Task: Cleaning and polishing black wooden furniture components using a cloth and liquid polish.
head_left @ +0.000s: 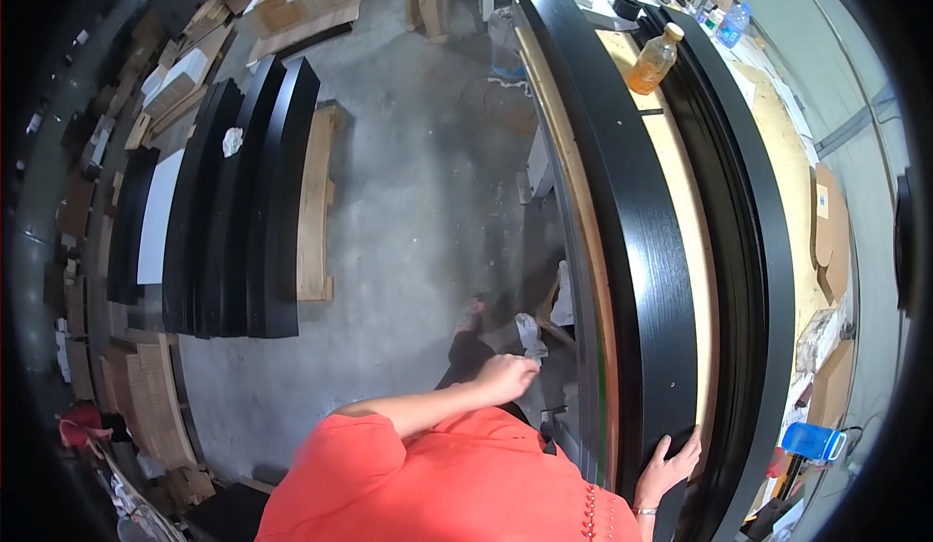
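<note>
My left hand is closed in front of my body, to the left of the workbench. From its fingertips hangs a crumpled white cloth. My right hand lies on the near end of a long glossy black board, fingers apart and fingertips over its right edge. The board rests lengthwise on the bench, above a pale wooden surface. Beside it on the right run several more long black profiles, close together.
A bottle of amber liquid stands between the black pieces. Plastic bottles are at the bench's far end, a blue container at its near right. On the left, black boards lie on a wooden pallet. A person stands ahead.
</note>
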Action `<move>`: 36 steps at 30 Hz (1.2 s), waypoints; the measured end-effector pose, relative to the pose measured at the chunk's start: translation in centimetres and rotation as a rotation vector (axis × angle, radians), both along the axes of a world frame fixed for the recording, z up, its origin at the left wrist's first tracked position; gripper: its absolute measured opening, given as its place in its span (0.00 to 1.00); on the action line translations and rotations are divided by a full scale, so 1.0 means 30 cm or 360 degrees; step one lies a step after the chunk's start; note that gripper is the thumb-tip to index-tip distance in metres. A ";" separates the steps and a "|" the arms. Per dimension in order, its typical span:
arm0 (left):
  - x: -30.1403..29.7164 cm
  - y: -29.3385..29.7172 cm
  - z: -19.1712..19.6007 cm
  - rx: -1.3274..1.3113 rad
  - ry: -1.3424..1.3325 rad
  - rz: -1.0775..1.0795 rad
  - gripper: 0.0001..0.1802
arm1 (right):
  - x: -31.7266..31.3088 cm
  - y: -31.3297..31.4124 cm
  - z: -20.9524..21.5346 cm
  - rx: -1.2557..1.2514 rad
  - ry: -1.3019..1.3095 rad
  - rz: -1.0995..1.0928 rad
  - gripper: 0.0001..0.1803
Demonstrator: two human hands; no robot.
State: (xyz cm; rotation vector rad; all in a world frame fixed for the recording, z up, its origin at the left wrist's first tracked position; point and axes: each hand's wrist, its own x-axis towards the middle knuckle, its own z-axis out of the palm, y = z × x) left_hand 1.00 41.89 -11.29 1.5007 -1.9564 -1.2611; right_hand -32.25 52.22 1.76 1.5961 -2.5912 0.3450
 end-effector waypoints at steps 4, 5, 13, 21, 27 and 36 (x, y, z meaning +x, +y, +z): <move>0.123 0.052 -0.085 0.0356 -0.0117 0.0053 0.10 | -0.040 -0.043 0.005 -0.0022 -0.0219 0.0008 0.29; 0.127 0.063 -0.119 0.0320 -0.0143 0.0059 0.09 | -0.049 -0.067 0.016 0.0006 -0.0314 -0.0077 0.27; 0.180 0.117 -0.434 0.0706 -0.0234 -0.0230 0.12 | 0.044 -0.592 0.043 -0.0008 -0.0865 0.0249 0.22; 0.436 0.228 -0.915 0.0874 -0.0403 0.0298 0.13 | 0.152 -0.738 0.022 -0.0086 -0.0279 0.0365 0.20; 0.380 0.128 -1.202 0.1073 -0.0798 -0.0023 0.13 | 0.025 -0.682 0.023 0.0006 -0.0178 0.0221 0.27; -0.007 -0.106 -1.696 0.0824 -0.0564 -0.0327 0.15 | -0.141 -0.384 0.247 -0.0047 0.0085 -0.0253 0.26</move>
